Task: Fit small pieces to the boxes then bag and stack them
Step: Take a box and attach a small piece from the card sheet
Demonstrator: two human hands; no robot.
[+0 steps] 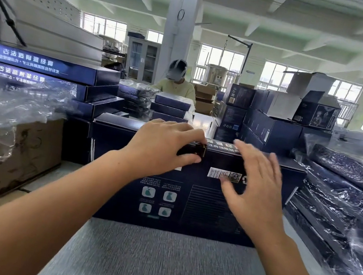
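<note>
A dark blue printed box (190,200) stands on edge on the grey mat (157,263) in front of me, its barcode face toward me. My left hand (162,148) pinches a small black piece (193,151) against the box's top edge. Blurred by motion, my right hand (253,183) hovers with spread fingers in front of the box, near the barcode, holding nothing.
Stacks of blue boxes (44,74) and a brown carton (7,158) with loose clear plastic stand at left. Bagged boxes (335,202) are piled at right. More boxes and a seated person (177,82) are behind the work area.
</note>
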